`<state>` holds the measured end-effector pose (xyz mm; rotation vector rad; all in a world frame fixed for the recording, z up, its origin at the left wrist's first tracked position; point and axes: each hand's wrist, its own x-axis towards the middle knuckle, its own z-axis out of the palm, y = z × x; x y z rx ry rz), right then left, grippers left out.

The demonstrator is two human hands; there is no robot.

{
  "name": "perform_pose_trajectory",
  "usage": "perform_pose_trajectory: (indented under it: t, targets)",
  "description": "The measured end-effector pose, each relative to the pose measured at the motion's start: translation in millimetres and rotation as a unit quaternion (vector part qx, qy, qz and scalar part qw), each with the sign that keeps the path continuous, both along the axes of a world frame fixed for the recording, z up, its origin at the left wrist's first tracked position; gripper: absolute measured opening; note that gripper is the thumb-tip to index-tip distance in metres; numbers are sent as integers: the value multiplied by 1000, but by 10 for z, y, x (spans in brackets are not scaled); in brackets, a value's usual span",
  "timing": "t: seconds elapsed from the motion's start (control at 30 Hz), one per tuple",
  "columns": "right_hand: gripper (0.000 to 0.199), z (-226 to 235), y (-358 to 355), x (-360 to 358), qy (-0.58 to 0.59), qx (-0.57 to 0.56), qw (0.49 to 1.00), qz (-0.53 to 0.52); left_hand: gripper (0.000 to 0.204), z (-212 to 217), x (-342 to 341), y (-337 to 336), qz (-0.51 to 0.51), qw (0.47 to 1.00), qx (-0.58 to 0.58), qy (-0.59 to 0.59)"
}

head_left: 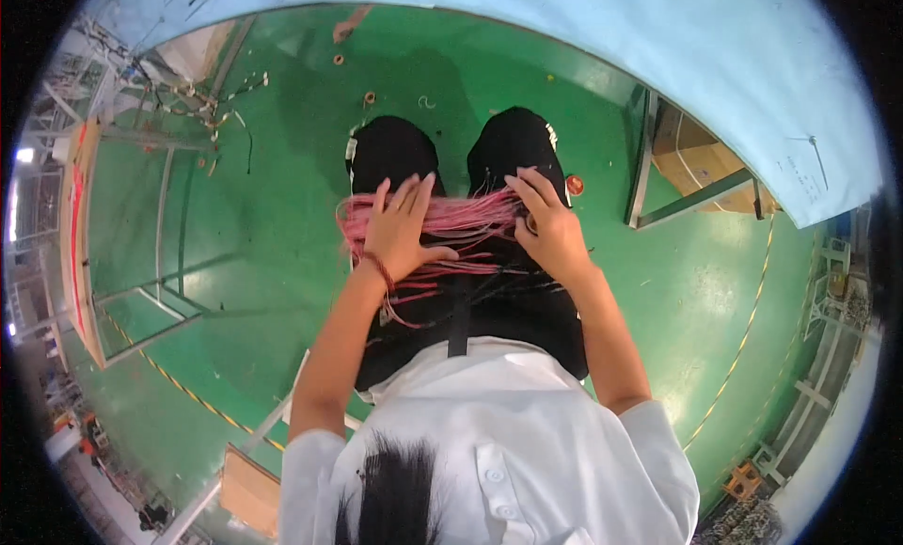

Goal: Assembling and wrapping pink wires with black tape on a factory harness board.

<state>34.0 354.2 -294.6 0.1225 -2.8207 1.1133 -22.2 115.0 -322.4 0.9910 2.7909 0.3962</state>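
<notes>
A bundle of thin pink wires (470, 212) lies crosswise on my black-trousered lap, looped at its left end. My left hand (400, 227) rests on the bundle's left part, fingers spread and thumb pointing right. At the right end, my right hand (550, 227) touches the wires, its fingers apart and slightly bent; part of the wire ends is hidden under it. Beside its thumb is a small brown ring-shaped thing (531, 223), partly covered. Nearer my waist lie loose pink wires (419, 286) with dark ends.
A light blue covered table (658, 28) curves across the far side, with a cardboard box (701, 159) beneath its right end. Small rings (370, 98) lie on the green floor (273, 197). To the left stands a metal-framed rack (160, 216) near hanging wires (202, 108).
</notes>
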Motion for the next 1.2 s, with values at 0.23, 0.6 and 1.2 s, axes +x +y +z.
perform_pose_trajectory:
  t: [0.23, 0.6, 1.2]
  targets:
    - [53, 110, 76, -121, -5, 13, 1000, 3, 83, 23, -235, 57, -50, 999, 7, -18]
    - [50, -160, 0, -496, -98, 11, 972, 212, 27, -171, -468, 256, -151, 977, -14, -150]
    - [29, 294, 1075, 270, -38, -318, 909, -267, 25, -192, -416, 1718, -125, 950, 164, -234]
